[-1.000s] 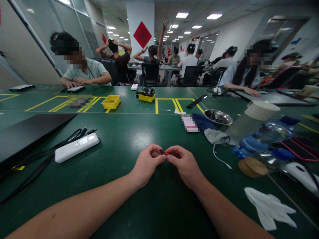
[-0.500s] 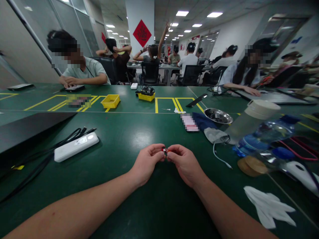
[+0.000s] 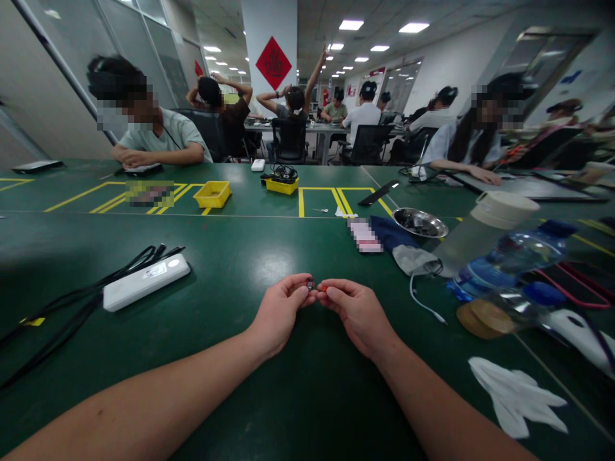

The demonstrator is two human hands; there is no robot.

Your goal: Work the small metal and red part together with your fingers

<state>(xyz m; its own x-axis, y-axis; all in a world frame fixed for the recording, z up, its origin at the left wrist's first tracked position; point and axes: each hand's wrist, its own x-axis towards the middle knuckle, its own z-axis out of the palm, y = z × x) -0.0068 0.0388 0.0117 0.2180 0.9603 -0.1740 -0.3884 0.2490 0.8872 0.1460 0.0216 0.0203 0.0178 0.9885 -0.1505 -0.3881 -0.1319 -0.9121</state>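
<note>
Over the middle of the green table, my two hands almost meet at the fingertips. My left hand is closed, pinching a small dark red and silver piece between thumb and forefinger. Between the thumb and fingers of my right hand, also closed, is a tiny orange piece. The two pieces are apart by a small gap. Fingers cover most of both, so their exact kind cannot be made out.
Left lies a white power bank beside black cables. On my right are a steel bowl, a blue-labelled bottle, a frosted bottle and white gloves. Yellow bins stand farther off; people sit beyond.
The red piece in my left hand has shifted slightly left and up, turning, and the gap to the orange piece has grown. A large dark panel at the left has gone from view.
</note>
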